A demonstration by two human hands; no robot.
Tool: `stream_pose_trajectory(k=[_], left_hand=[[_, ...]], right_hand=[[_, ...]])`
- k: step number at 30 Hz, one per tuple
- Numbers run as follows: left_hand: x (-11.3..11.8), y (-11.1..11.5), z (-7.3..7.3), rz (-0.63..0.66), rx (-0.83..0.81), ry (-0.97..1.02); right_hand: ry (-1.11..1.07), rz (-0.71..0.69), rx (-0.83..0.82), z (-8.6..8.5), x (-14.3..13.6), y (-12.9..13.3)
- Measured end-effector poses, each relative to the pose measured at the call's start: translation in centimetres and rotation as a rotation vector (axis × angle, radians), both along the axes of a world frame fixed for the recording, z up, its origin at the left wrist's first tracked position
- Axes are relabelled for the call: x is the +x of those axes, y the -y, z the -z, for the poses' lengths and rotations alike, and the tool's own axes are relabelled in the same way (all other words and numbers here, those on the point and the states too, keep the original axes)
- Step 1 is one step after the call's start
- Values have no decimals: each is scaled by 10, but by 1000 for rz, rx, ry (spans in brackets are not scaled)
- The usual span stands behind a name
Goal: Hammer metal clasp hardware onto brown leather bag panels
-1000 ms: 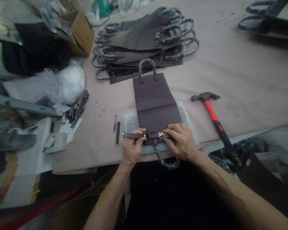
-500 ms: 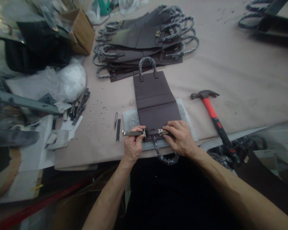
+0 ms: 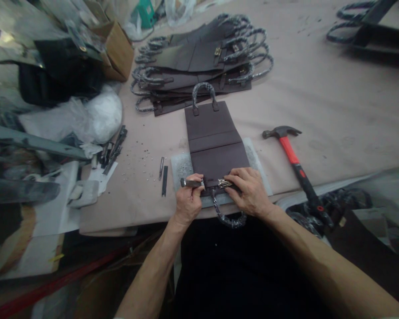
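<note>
One panel [image 3: 216, 128] lies lengthwise on a slab [image 3: 179, 166] near the front edge of the table [image 3: 326, 110], a wrapped handle [image 3: 203, 84] at each end. Over its near end, the left hand [image 3: 188, 204] pinches a tool [image 3: 189, 183] between thumb and fingers; whether tool and panel touch, I cannot tell. The right hand [image 3: 252, 191], fingers closed, grips a clasp [image 3: 223, 183] just across from it. A hammer [image 3: 294, 164] lies to the right, two rods [image 3: 164, 181] lie left of the slab, and a stack [image 3: 188, 60] sits behind

Both arms [image 3: 297, 248] reach forward, fingers [image 3: 241, 173] pinched.
</note>
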State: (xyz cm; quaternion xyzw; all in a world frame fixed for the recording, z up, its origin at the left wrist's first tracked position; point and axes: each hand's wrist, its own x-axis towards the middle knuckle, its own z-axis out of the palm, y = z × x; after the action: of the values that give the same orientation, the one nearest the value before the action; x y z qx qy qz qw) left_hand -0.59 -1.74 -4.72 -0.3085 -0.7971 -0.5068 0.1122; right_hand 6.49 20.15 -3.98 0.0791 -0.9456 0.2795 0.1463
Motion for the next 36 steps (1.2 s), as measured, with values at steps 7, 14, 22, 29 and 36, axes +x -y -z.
stream_pose_trajectory(k=[7, 14, 22, 29, 36], left_hand=[[-2, 0, 1, 38, -12, -12], [-2, 0, -2, 48, -26, 18], [-1, -2, 1, 72, 15, -13], [-3, -4, 4, 99, 39, 38], [0, -1, 10, 56, 114, 86]], right_hand=[[1, -1, -10, 2, 2, -1], [-124, 0, -160, -15, 5, -24], [76, 705, 247, 0, 43, -151], [613, 669, 250, -6, 32, -153], [729, 699, -842, -26, 11, -152]])
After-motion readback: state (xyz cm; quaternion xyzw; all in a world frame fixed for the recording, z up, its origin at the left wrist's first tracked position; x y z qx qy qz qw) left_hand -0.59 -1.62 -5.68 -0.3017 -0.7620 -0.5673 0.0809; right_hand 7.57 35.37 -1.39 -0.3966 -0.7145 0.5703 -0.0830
